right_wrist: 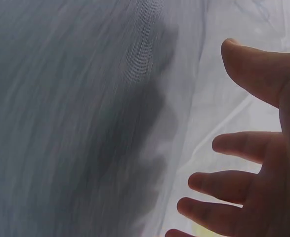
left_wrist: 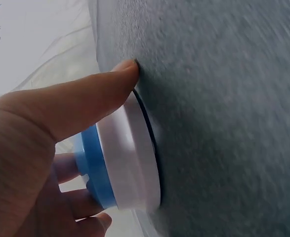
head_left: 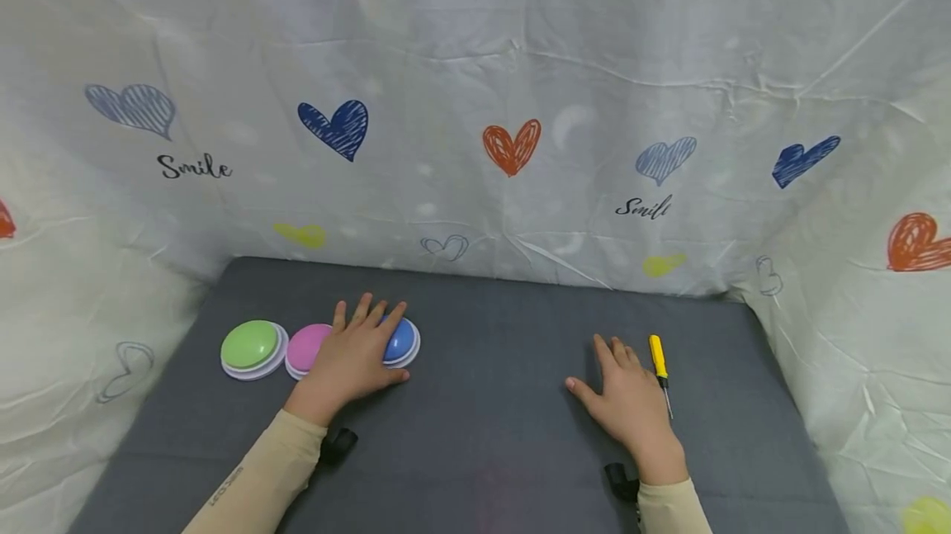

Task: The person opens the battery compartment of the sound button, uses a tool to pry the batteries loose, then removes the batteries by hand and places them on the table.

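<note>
My left hand (head_left: 355, 359) lies over a blue push button with a white base (head_left: 401, 342), covering part of it. In the left wrist view, the thumb (left_wrist: 100, 91) reaches along the rim of the white base (left_wrist: 130, 153), and the other fingers show beyond the blue dome (left_wrist: 96, 168). Straight, spread fingers of this hand also overlap a pink push button (head_left: 306, 347). On the right, my right hand (head_left: 631, 402) hovers low over the dark table with its fingers spread and nothing in them. Just beside it lies a screwdriver with a yellow handle (head_left: 657, 356).
At the left end of the row sits a green push button (head_left: 251, 346) on a white base. The dark grey table (head_left: 490, 435) meets a white cloth backdrop (head_left: 446, 63) printed with hearts, which also closes off both sides.
</note>
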{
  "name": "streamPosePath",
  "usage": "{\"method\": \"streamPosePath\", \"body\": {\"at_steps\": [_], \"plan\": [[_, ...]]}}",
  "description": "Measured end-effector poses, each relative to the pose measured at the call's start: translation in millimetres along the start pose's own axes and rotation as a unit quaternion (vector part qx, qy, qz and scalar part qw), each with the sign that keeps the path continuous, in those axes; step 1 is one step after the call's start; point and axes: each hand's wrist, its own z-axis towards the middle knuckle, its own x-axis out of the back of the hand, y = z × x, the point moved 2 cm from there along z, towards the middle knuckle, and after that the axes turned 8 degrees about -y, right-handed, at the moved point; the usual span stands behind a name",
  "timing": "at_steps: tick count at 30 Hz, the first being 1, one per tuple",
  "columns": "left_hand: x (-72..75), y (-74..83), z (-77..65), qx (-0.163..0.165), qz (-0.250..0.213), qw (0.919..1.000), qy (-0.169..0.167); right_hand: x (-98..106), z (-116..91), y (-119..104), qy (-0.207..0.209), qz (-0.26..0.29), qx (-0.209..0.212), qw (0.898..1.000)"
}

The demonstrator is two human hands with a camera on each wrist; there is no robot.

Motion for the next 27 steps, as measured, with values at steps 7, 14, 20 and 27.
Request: {"method": "streamPosePath", "body": {"at_steps": [7, 14, 20, 27], "plan": [[1.8, -8.4, -1.2, 0.003, -0.004, 1.0000, 0.007, -13, 24, -50, -0.008, 0.011, 0.047, 0.999], [-0.3, -14.3, -2.3, -0.005, -0.033, 0.9992, 0.021, -27, 56, -122, -0.058, 0.064, 0.158, 0.984], [-2.7, -16.9, -2.6, -0.003, -0.048, 0.9987, 0.019, -39, 81, -169, -0.083, 0.043, 0.218, 0.971], [-0.3, -20.5, -3.1, -0.012, -0.063, 0.9978, 0.017, -51, 100, -199, -0.100, 0.014, 0.237, 0.966]]}}
